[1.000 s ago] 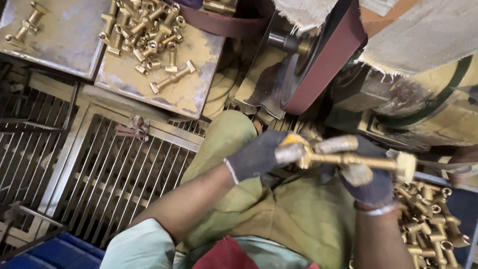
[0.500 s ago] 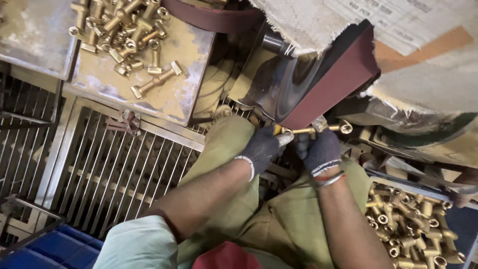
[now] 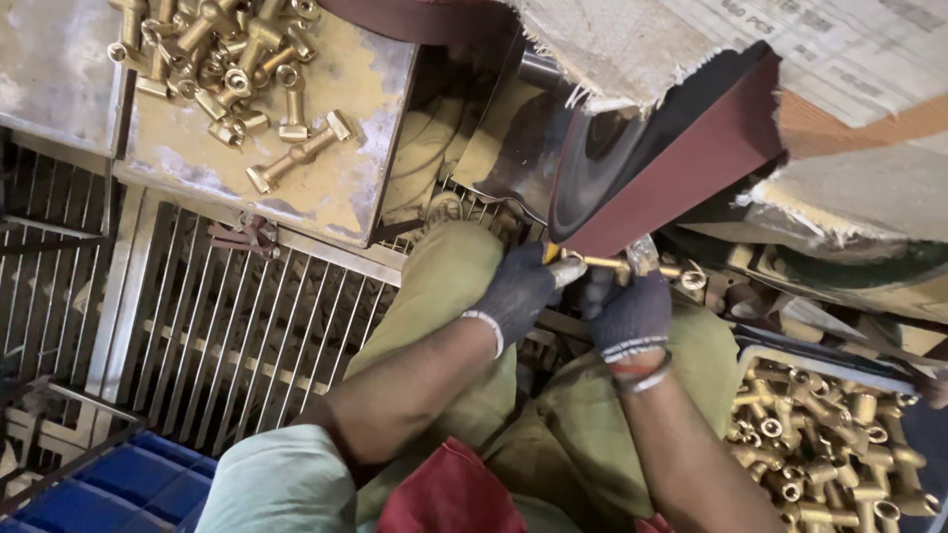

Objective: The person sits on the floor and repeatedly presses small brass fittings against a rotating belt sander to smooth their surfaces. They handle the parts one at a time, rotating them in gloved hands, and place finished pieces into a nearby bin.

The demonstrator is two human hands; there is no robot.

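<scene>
Both gloved hands, left hand point(image 3: 518, 294) and right hand point(image 3: 627, 308), pinch a slim brass rod fitting point(image 3: 614, 264) against the maroon sanding belt point(image 3: 681, 163) at one o'clock. Fingertips sit close to the belt; a slip could probably abrade the gloves.

Gloved fingers point(image 3: 568, 271) hide the brass fitting's point(image 3: 612, 264) middle (its tip vanishes under the sanding belt point(image 3: 681, 163)).

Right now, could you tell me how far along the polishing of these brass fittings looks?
Possibly done: a pile of brass fittings on the metal tray at upper left. In hand: the left hand and right hand, both gloved, hold one brass fitting against the maroon sanding belt. Possibly left: the heap of fittings at lower right.
</scene>
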